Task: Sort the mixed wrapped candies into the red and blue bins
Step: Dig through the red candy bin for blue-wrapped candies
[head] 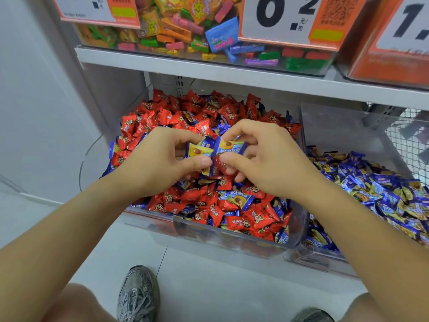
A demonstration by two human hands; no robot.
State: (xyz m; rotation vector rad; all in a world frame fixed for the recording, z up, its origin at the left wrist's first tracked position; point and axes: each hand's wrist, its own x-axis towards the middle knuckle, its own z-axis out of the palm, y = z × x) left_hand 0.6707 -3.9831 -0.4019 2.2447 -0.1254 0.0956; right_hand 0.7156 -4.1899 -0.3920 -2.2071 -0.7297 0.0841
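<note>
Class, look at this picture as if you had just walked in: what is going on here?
A person crouches at a shop shelf, sorting wrapped candies. Both hands are over the clear bin of mostly red candies, which still has blue ones mixed in. The left hand pinches a blue and yellow candy, and the right hand pinches another blue and yellow one. The bin to the right holds blue candies. Neither held candy has been dropped there yet.

Upper shelf [209,66], grey metal, carries a clear bin of assorted gum packs [176,31] behind orange-and-white price cards [285,17]. White tiled floor [209,287] below. Grey laced sneaker [138,296] near the floor's front edge.
</note>
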